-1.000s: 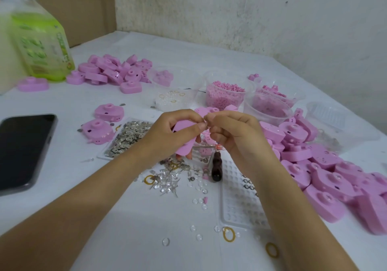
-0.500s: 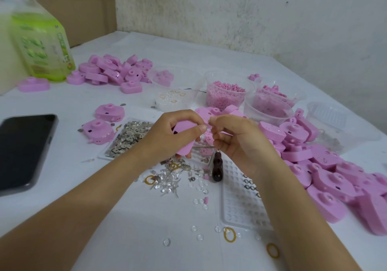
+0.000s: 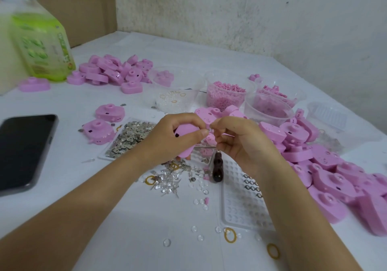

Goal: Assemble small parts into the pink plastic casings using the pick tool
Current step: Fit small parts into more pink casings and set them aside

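Your left hand (image 3: 178,138) is gripping a pink casing (image 3: 186,143), with the thumb lying across its top and the fingers curling under it, and is holding it just above the surface (image 3: 125,218). Your right hand (image 3: 240,145) is meeting it from the right. Its fingertips (image 3: 213,126) are curling in close against your left thumb tip at the casing's edge; I cannot tell whether they are pinching anything. The pick tool (image 3: 217,167), with its dark handle, is lying on the surface just below the gap between your hands, touched by neither. Clear small parts (image 3: 169,179) are lying scattered just beneath your left wrist. A tray of metal pieces (image 3: 129,138) is sitting just left of your left hand. A pile of pink casings (image 3: 335,178) is spreading out to the right of your right hand, and a phone (image 3: 23,149) is lying well off to the left.
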